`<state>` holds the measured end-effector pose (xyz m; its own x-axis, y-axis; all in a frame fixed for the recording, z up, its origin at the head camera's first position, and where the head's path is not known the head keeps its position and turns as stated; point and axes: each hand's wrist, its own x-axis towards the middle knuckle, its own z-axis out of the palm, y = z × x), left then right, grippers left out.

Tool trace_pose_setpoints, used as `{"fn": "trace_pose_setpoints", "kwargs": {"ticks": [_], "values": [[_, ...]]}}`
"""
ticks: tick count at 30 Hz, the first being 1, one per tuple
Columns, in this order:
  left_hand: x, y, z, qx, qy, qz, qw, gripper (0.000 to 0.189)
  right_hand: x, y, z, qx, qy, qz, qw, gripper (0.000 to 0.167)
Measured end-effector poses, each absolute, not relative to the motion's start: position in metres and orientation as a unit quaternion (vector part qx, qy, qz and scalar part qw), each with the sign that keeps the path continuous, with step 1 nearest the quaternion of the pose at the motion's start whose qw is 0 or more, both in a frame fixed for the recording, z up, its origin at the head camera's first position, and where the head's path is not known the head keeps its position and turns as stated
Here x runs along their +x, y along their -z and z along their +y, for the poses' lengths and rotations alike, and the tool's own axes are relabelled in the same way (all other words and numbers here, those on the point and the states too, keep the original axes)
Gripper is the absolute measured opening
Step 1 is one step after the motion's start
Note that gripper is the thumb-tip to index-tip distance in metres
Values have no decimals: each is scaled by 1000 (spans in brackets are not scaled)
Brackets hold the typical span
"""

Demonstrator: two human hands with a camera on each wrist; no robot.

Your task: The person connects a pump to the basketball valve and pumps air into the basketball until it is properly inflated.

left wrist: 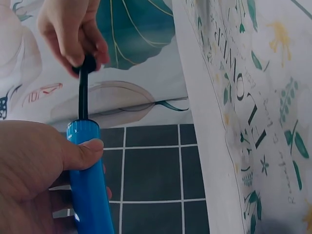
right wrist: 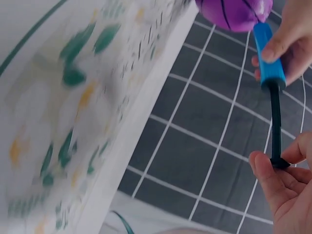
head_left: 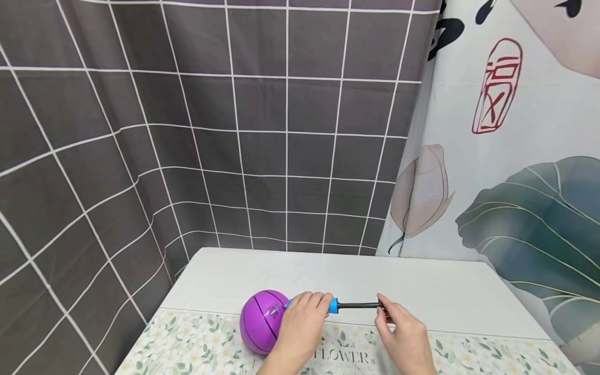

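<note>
A purple ball (head_left: 257, 325) with black seam lines sits at the left of my left hand (head_left: 302, 325). That hand wraps its fingers round the blue barrel (left wrist: 89, 195) of a hand pump, thumb laid along it. The barrel's far end meets the ball in the right wrist view, by a clear piece (head_left: 273, 311). From the other end a black rod (head_left: 358, 305) extends well out. My right hand (head_left: 407, 333) pinches the small black handle (right wrist: 279, 163) at the rod's tip between thumb and fingers. The pump lies roughly level across the head view.
Beneath the hands is a table with a white back part (head_left: 422, 281) and a flower-printed cloth (head_left: 187, 338) in front. A dark grey curtain with white grid lines (head_left: 262, 156) hangs behind and left; a leaf-printed white curtain (head_left: 450, 104) hangs at the right.
</note>
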<state>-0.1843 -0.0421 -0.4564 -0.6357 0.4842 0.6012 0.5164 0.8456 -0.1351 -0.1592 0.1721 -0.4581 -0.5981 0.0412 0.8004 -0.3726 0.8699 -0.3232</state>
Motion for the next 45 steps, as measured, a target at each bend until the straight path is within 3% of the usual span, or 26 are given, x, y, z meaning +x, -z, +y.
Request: {"fn": "trace_pose_setpoints", "kwargs": {"ticks": [11,19,37,45], "values": [[-184,452,-45,-277,28,-897,342,48,-155,450,189,52,-239,-871,426,35],[-179,448,-39,-265,3,-916,302,50,-154,451,180,32,-242,-876,415,33],[-176,450,-24,-277,15,-903,327,41,-161,462,137,141,-232,-856,440,33],[-180,457,-29,-284,36,-889,358,39,-159,466,135,145,-237,-854,441,36]]}}
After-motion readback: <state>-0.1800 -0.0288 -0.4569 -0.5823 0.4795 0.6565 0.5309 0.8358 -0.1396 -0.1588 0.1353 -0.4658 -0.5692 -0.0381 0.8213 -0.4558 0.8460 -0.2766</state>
